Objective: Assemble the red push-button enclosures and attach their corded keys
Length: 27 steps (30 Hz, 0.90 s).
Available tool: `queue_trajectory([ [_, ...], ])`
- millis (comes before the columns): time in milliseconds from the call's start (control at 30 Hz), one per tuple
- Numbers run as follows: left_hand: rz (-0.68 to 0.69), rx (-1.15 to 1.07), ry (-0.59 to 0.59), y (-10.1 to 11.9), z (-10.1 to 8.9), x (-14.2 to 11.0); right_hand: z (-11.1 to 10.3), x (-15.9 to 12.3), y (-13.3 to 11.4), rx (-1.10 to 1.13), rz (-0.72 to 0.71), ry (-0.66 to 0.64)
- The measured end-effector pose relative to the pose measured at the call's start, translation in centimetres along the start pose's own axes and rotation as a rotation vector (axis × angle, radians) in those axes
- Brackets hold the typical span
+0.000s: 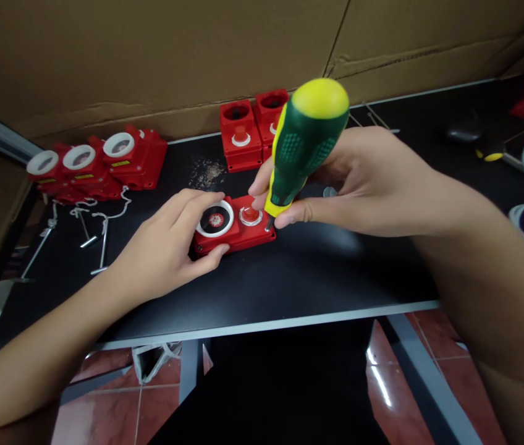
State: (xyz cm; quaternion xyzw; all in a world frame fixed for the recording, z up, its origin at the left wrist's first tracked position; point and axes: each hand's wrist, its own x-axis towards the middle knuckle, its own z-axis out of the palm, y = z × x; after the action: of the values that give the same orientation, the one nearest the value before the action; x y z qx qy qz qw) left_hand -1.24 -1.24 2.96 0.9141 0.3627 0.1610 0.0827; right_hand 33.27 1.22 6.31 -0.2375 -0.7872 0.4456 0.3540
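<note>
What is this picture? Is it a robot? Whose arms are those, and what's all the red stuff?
There's no robot here! These are a person's two bare hands. The camera sits on that person's head, looking forward and down, so you see about what they would see. There is just this one picture.

The left hand holds one end of a red box, around its white ring. The right hand holds a green and yellow screwdriver. Its tip is at a screw in the box's corner.

The box lies on a black table. At the left are three more boxes with white rings, and metal rods on white strings. Behind the hands are two other boxes, and near them some crumbs.
</note>
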Motion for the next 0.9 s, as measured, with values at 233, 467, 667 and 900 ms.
queue_trajectory([
  [233,0.031,0.006,0.016,0.0,0.0,0.1,0.9,0.0,0.5,-0.019,-0.02,0.083],
  [467,0.025,-0.007,0.016,0.3,0.0,0.1,2.2,0.1,0.5,-0.064,-0.073,0.149],
  [667,0.006,-0.021,0.006,0.2,0.1,0.2,1.6,0.0,0.8,-0.099,-0.049,0.137],
  [900,0.023,-0.018,0.011,0.0,0.0,0.1,-0.4,-0.3,-1.0,-0.067,0.027,-0.068],
])
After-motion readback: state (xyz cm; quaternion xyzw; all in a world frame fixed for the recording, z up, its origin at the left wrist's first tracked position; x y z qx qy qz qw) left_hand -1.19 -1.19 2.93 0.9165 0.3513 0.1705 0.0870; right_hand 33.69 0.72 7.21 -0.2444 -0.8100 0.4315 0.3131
